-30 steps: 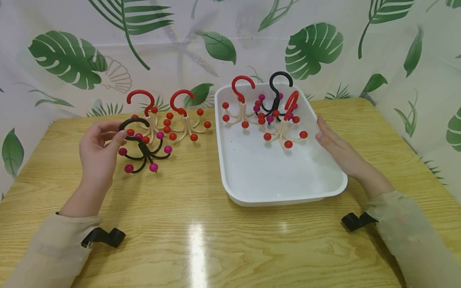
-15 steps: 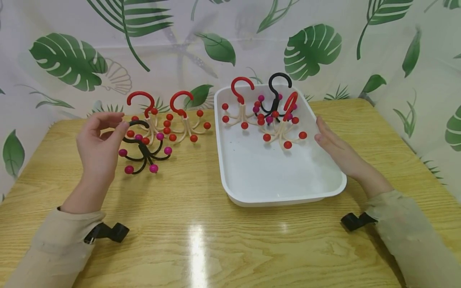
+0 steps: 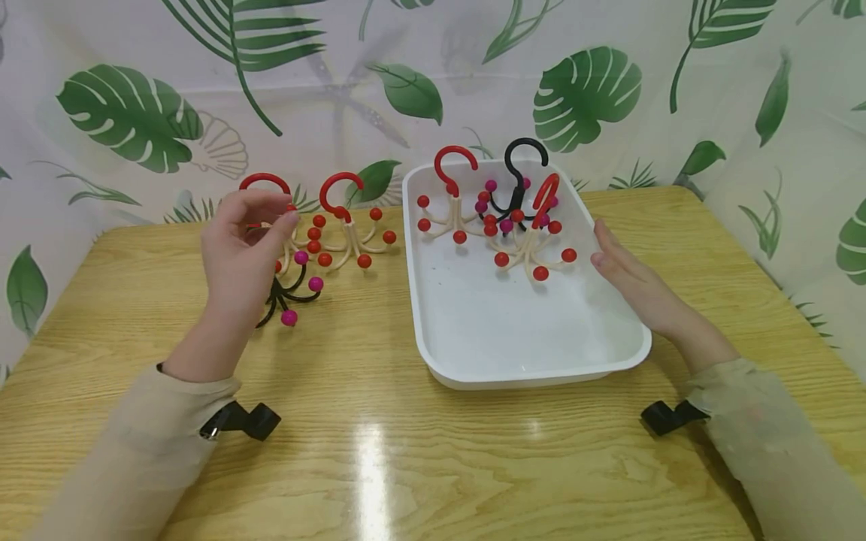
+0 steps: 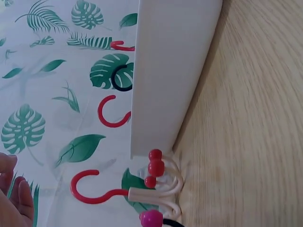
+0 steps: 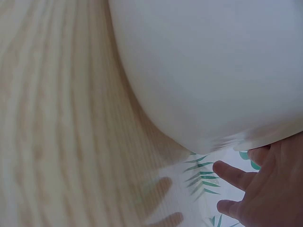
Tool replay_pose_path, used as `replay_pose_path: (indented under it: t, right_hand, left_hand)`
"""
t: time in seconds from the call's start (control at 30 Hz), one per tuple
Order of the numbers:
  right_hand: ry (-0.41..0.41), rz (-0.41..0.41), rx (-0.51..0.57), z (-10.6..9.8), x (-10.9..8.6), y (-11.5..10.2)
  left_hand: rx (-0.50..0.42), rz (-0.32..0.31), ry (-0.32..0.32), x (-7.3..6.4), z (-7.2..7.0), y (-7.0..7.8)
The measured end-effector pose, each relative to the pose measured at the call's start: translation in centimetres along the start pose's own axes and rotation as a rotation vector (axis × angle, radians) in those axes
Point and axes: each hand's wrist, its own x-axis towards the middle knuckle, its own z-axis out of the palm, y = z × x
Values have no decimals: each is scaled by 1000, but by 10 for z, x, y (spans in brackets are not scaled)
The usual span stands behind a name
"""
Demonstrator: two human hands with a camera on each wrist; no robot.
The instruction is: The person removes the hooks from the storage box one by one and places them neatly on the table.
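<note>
My left hand [image 3: 240,248] hovers over the hangers at the table's left, thumb and fingers bent with a gap between the tips and nothing visible in them. It hides the hook of a black multi-arm hanger [image 3: 277,291] with magenta ball tips. Just behind the hand is a red-hooked hanger [image 3: 265,178], partly covered. Beside it stands another red-hooked hanger [image 3: 349,239] with cream arms and red balls. My right hand [image 3: 636,289], fingers extended, rests against the right side of the white tray [image 3: 528,323]. In the right wrist view, that hand [image 5: 274,189] has fingers spread below the rim.
Inside the tray's far half stand a red-hooked hanger [image 3: 456,214], a black-hooked hanger [image 3: 517,197] and another red-hooked hanger [image 3: 530,244], close together. A leaf-patterned cloth [image 3: 406,45] rises behind the wooden table [image 3: 473,458].
My left hand has let go of the black hanger's hook and moved right, over it, towards the red-hooked hangers. The black hanger stays in place. My right hand keeps its place at the tray.
</note>
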Motion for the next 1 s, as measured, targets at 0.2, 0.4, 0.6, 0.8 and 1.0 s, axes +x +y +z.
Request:
replay_pose_path:
  t: [0.2,0.4,0.6,0.8,1.0]
  right_hand:
    - [1,10,-3,1,-1,-1]
    - [0,15,-7,1,-1,1]
    - [7,10,-8,1,-1,1]
    - [10,-6,1,1,0,1]
    - [10,-32,-1,1,0,1]
  left_hand:
    - [-45,0,-85,-2,28,8]
    - [-86,8,-186,-4,58,14]
    - [-136,44,-277,-8,89,20]
    - [-152,16,-372,-14,116,23]
    - [-177,-22,-439,-18,137,28]
